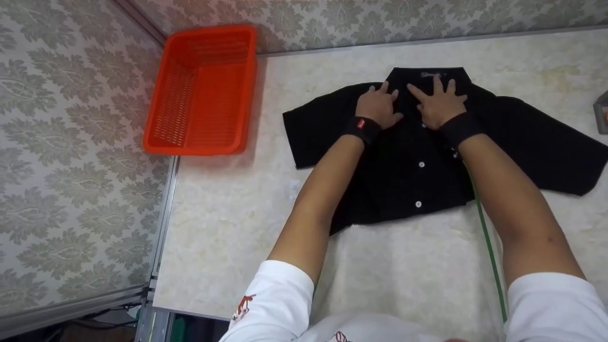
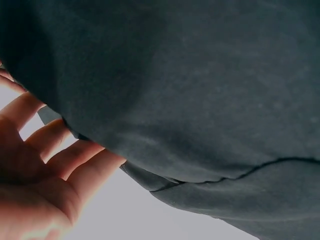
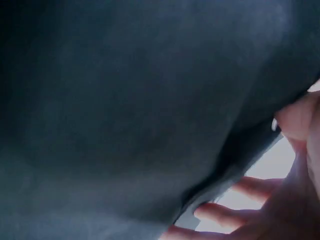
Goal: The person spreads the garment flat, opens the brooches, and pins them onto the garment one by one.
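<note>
A black short-sleeved shirt [image 1: 536, 137] with white buttons lies spread on the table, collar toward the back wall. My left hand [image 1: 377, 107] rests on its left front just below the collar, fingers spread. On the other side of the button line, my right hand [image 1: 439, 104] touches the cloth with its fingers splayed toward the collar label. Dark fabric [image 2: 200, 90] fills most of the left wrist view, the fingertips right at its edge. The right wrist view likewise shows dark cloth [image 3: 125, 115] with fingertips along its border.
An orange plastic basket [image 1: 248, 95] stands at the back left corner of the pale table [image 1: 228, 228]. A green cord [image 1: 489, 247] runs from under the right forearm toward the front. A grey object [image 1: 599, 114] sits at the right edge. Patterned walls border the back and left.
</note>
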A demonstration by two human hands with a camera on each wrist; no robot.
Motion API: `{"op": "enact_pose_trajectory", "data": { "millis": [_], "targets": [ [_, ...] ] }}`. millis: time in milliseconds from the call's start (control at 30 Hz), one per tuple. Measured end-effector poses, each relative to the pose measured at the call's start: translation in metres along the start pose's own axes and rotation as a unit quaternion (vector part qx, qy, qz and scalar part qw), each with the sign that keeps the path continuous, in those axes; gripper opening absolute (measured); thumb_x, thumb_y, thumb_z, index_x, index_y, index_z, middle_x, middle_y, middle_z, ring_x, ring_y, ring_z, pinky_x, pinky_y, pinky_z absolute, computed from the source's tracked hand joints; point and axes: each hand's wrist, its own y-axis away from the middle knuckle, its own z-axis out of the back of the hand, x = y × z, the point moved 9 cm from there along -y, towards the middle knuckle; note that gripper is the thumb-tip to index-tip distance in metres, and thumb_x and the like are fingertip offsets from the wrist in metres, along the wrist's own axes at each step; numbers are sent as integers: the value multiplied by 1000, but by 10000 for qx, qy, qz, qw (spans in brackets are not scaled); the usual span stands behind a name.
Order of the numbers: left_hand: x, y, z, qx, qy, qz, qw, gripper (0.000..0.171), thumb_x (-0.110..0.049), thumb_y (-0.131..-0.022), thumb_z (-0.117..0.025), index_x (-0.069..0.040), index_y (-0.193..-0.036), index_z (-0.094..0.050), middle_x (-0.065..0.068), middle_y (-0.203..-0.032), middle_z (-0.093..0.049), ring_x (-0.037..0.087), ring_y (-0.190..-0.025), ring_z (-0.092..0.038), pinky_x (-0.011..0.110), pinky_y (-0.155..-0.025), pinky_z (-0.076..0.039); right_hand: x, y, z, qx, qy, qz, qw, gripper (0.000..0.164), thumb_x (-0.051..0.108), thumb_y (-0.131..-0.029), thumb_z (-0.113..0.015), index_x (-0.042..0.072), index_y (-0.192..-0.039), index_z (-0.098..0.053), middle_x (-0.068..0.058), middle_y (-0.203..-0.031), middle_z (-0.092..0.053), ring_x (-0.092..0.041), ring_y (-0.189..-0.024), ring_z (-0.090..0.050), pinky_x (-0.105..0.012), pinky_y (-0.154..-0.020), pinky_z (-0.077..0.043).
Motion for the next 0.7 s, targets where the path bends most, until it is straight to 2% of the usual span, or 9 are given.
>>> {"op": "enact_pose_trajectory", "data": {
  "millis": [67, 167, 300, 367, 433, 533, 600, 700],
  "targets": [
    [3, 1, 1, -61, 168, -121, 9998, 71, -64, -88, -39, -32, -147, -18, 1, -154, -13, 25, -136, -26, 34, -109, -25, 1, -1, 0, 33, 58, -19, 10000, 57, 24, -101, -25, 35, -148, 5, -34, -147, 9, -62, -126, 8, -81, -84, -14],
    [12, 4, 3, -216, 679, -313, 9970, 73, -63, -88, -42, -37, -147, -8, 2, -153, -17, 24, -132, -35, 34, -107, -29, 3, -3, -1, 190, 174, -21, 9997, 61, 20, -100, -27, 38, -146, 10, -37, -145, 11, -64, -124, 8, -81, -82, -16],
    [32, 10, 5, -337, 1739, -441, 9832, 74, -52, -92, -44, -39, -146, 4, -1, -151, -25, 15, -131, -36, 28, -108, -26, 4, -5, 0, 484, 379, -8, 9981, 77, 13, -95, -41, 37, -146, 11, -42, -141, 13, -67, -121, 8, -81, -78, -19],
    [43, 16, 6, -348, 2073, -444, 9766, 71, -44, -95, -44, -35, -148, 2, -3, -150, -27, 12, -134, -30, 24, -108, -22, 5, -6, 0, 593, 407, -28, 9974, 83, 10, -91, -45, 36, -146, 12, -43, -140, 15, -68, -120, 9, -81, -78, -20],
    [54, 23, 3, -397, 2091, -427, 9762, 67, -37, -96, -47, -30, -149, -7, -2, -149, -30, 11, -134, -28, 23, -108, -23, 7, -7, 1, 653, 387, -35, 9971, 84, 10, -90, -45, 35, -146, 13, -43, -139, 17, -68, -119, 9, -81, -78, -21],
    [67, 38, -6, -526, 1795, -361, 9817, 62, -30, -94, -52, -23, -148, -21, 1, -147, -33, 14, -133, -29, 26, -107, -26, 8, -6, 1, 653, 316, -38, 9974, 81, 10, -90, -41, 36, -146, 13, -42, -140, 18, -68, -120, 9, -80, -79, -22],
    [72, 49, -12, -660, 1549, -315, 9852, 62, -31, -92, -56, -21, -147, -27, 4, -145, -34, 18, -132, -31, 30, -106, -28, 9, -6, 0, 654, 290, -48, 9974, 81, 10, -90, -40, 36, -145, 13, -41, -140, 18, -68, -120, 9, -80, -79, -23],
    [76, 71, -18, -922, 1371, -282, 9858, 64, -34, -90, -58, -16, -145, -32, 8, -145, -34, 23, -132, -31, 38, -106, -30, 8, -6, 0, 653, 226, -80, 9976, 79, 10, -90, -39, 36, -146, 12, -40, -140, 19, -68, -120, 9, -80, -79, -23]
  ]
}}
